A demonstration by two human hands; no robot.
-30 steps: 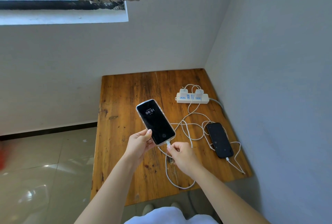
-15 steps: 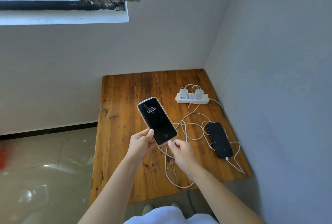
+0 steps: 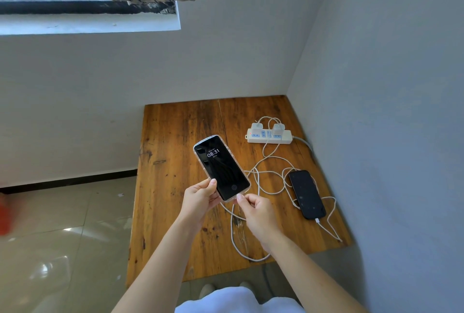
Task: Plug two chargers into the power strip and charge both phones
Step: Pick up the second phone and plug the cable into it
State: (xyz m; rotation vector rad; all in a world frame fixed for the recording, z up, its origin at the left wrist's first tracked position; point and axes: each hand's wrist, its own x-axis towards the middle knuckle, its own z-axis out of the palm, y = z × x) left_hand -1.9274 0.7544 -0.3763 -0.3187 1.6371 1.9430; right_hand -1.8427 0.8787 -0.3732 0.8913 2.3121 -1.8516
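Lit phone (image 3: 221,167) over table (image 3: 175,212)
Left hand (image 3: 199,198) is gripping its edge; right hand (image 3: 256,209) is pinching the cable (image 3: 234,237) at its base; dark phone (image 3: 306,194) is lying cabled near the power strip (image 3: 286,137).

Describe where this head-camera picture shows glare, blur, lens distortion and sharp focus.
Head view: daylight glares in pale patches on the glossy floor; a red blur smears the left edge; the wall corner leans, typical wide-angle distortion; the held phone is sharp, its clock readable; the table is evenly lit, with only soft shadows.
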